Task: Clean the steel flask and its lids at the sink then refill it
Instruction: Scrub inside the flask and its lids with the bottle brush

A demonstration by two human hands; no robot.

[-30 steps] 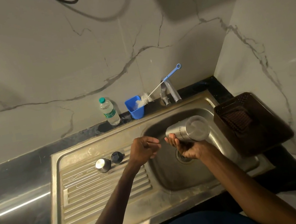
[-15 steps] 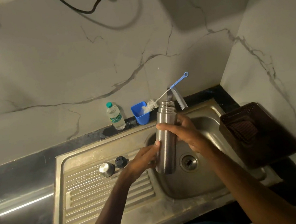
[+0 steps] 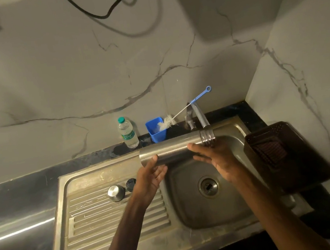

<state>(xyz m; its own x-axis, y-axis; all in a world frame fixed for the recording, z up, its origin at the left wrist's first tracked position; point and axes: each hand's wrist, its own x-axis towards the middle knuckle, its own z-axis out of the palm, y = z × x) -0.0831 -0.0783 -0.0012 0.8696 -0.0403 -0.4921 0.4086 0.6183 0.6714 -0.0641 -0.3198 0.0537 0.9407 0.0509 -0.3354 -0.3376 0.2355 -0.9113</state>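
Head view looks down on the steel flask (image 3: 174, 149), which is held lying sideways in the air above the far edge of the sink (image 3: 195, 216). Its flat base points left and its threaded, uncapped mouth points right, just below the spout of the tap (image 3: 200, 117). The right hand (image 3: 218, 156) grips the flask near the neck, with the thumb laid over the near side and the fingers wrapped underneath and behind. The left hand (image 3: 150, 178) props up the base end, palm turned up, thumb tip against the steel and fingers loosely extended beneath rather than closed around it. On the ribbed drainboard to the left of the basin sits the domed steel lid (image 3: 116, 193), and the smaller black lid (image 3: 131, 185) stands just beside it on the right, near the left wrist. Along the back of the black counter (image 3: 10, 201) stand a clear plastic water bottle (image 3: 127, 132) with a green cap and a blue cup (image 3: 156, 129). A bottle brush (image 3: 179, 115) rests in the cup, its white bristles at the rim and its blue handle leaning toward the tap. A dark brown basket (image 3: 288, 155) holding a cloth sits to the right of the sink against the veined marble wall (image 3: 66, 75).
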